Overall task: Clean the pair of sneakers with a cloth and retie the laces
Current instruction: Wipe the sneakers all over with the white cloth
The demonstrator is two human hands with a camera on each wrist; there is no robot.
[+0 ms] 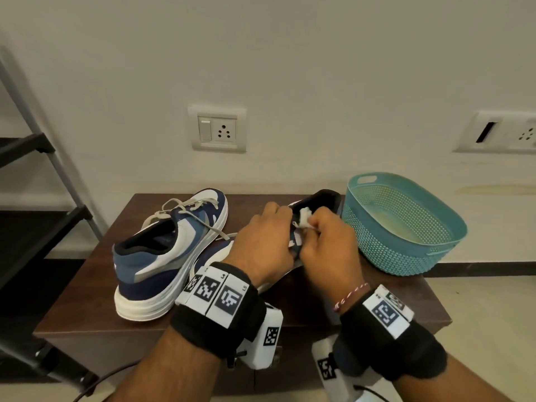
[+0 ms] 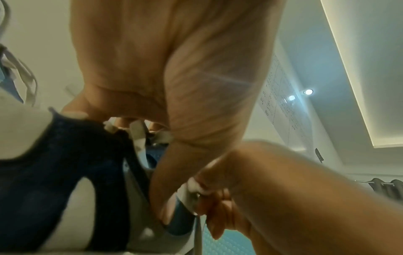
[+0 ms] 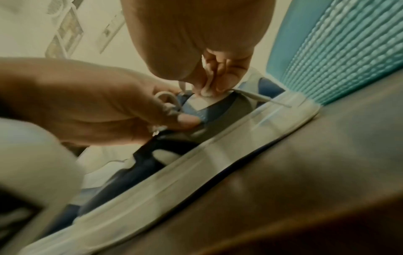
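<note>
Two blue-and-white sneakers lie on a brown table (image 1: 87, 309). The left sneaker (image 1: 171, 250) stands free with its laces (image 1: 185, 210) untied. The right sneaker (image 1: 322, 200) lies beside it, mostly covered by both hands. My left hand (image 1: 269, 233) grips its upper near the eyelets, and a lace loop (image 3: 165, 96) shows by that hand's fingers. My right hand (image 1: 324, 242) pinches a small white wad that looks like a cloth (image 1: 304, 220) against the tongue (image 3: 200, 103). One lace end (image 3: 261, 100) trails to the right.
A teal perforated basket (image 1: 406, 227) stands at the table's right end, close to the right sneaker's heel. A dark metal rack (image 1: 43, 169) is at the left. The wall with its sockets (image 1: 217, 129) runs just behind the table.
</note>
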